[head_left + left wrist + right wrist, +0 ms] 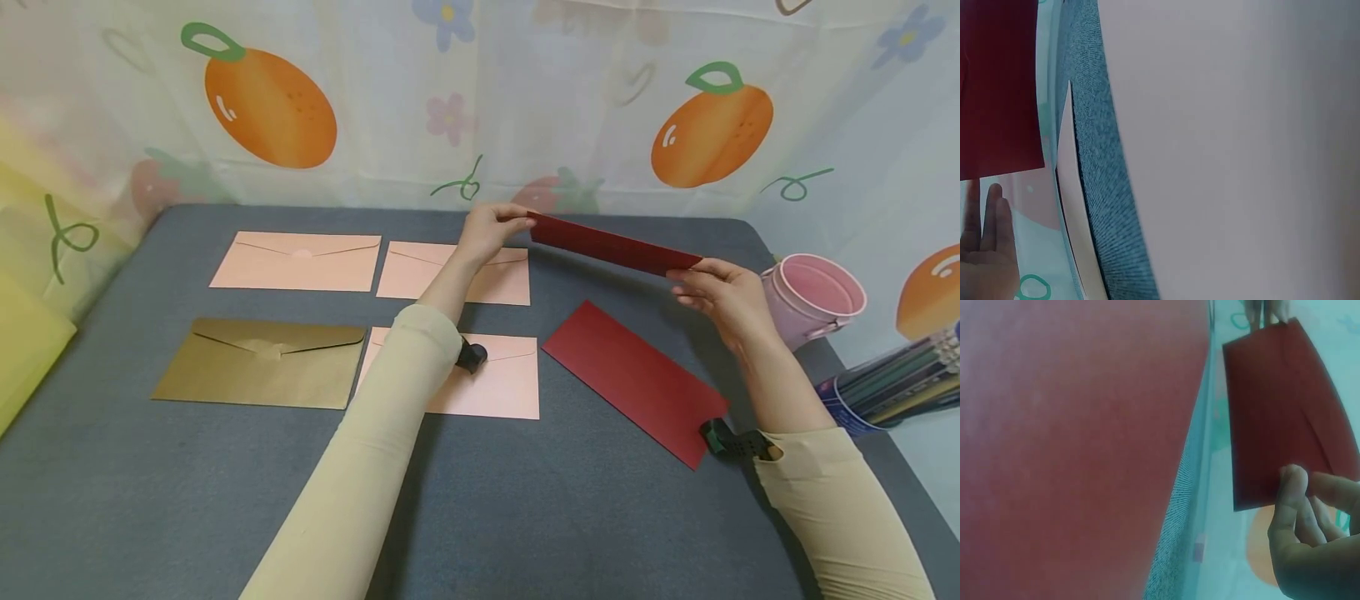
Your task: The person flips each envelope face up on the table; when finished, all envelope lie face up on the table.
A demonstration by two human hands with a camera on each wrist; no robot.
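Note:
Both hands hold a red envelope (611, 242) up over the back of the table, stretched between them and seen nearly edge-on in the head view. My left hand (487, 235) pinches its left end. At the other end, my right hand (722, 298) grips the corner between thumb and fingers. The right wrist view shows the flap line on this red envelope (1272, 419), with the right hand (1313, 553) at its near edge and left fingertips at its far edge. Below it, a second red envelope (637, 383) lies slanted on the table.
Three pale pink envelopes (300, 265) and a gold envelope (262, 367) lie flap-up on the grey table (525, 517); the left arm covers part of two pink ones. A pink bucket (813, 296) and a holder of pencils (900, 387) stand at right. Behind hangs a fruit-print curtain (525, 108).

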